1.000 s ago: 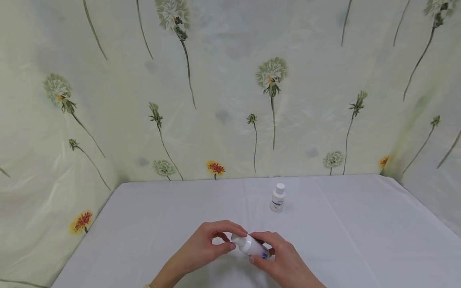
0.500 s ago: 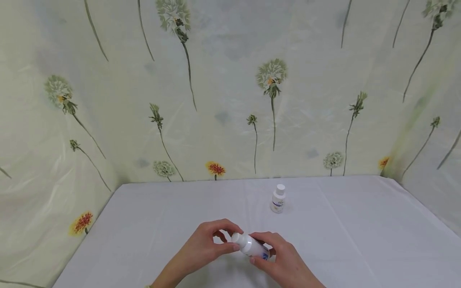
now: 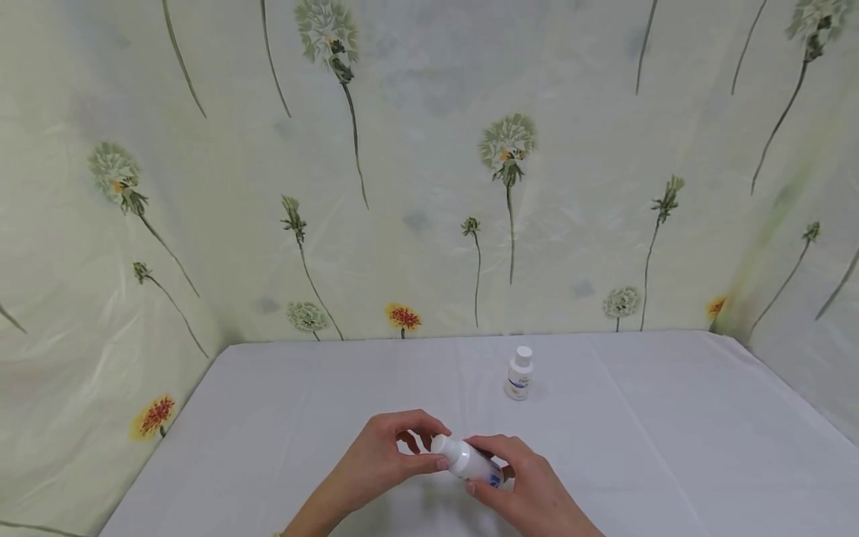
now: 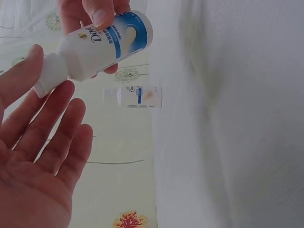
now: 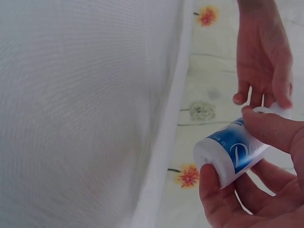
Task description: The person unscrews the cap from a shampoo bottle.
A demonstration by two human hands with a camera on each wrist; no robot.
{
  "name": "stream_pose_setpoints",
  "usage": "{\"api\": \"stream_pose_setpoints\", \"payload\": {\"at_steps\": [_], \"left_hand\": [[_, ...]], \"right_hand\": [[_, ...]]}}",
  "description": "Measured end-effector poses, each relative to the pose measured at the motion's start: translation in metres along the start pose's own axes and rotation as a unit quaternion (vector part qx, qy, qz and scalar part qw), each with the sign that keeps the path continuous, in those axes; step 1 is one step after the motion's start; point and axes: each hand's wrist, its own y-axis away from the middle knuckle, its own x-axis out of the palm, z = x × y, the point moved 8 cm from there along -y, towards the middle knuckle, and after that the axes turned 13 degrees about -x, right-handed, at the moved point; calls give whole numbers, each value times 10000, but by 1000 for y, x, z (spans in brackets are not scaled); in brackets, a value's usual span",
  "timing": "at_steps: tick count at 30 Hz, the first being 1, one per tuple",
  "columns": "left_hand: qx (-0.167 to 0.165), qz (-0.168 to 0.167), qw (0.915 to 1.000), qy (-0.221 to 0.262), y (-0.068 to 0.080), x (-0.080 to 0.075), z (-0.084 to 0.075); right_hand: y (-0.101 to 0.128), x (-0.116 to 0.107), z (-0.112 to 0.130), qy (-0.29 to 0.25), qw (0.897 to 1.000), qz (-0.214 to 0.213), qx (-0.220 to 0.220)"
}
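A small white Dove bottle [image 3: 472,462] with a blue label is held tilted above the table, its cap end toward the left. My right hand [image 3: 530,485] grips the bottle's body between thumb and fingers, as the right wrist view also shows. At the other end, my left hand [image 3: 382,456] pinches the white cap [image 4: 52,75] between thumb and fingers; its other fingers are spread loosely in the left wrist view. The cap sits on the bottle's neck. Behind the hands a second white bottle [image 3: 520,374] with a similar label stands upright on the table.
A white cloth covers the table [image 3: 302,395]. A pale curtain [image 3: 429,149] printed with dandelions and orange flowers hangs along the back and both sides of it.
My left thumb and fingers have shifted slightly to the right on the cap, and the index finger has moved back from its top. The right hand's grip on the bottle looks unchanged.
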Motion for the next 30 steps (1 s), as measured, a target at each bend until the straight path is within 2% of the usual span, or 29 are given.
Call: {"api": "stream_pose_setpoints", "payload": {"at_steps": [8,11,15,18,22,28,30], "left_hand": [[196,121,9997,-54,4,1,-4],[533,279,9982,33,5,3,-6],[995,555,9933,217,7,5,-10],[1025,681,9920,279,8,5,-10],[1038,615,9925,189,8,4,-10],[1486,383,9880,-169,9,4,-15],[1486,344,9881,-216,9,4,-15]], "right_hand": [[0,1,0,9,10000,1,-75],[0,-1,1,150,9997,-45,-189],[0,-1,0,123,9998,-37,-126],[0,0,-2,2,10000,32,55],[0,1,-3,-94,9999,66,93],[0,2,-4,-169,9997,90,132],[-1,2,-4,-156,9996,117,182]]}}
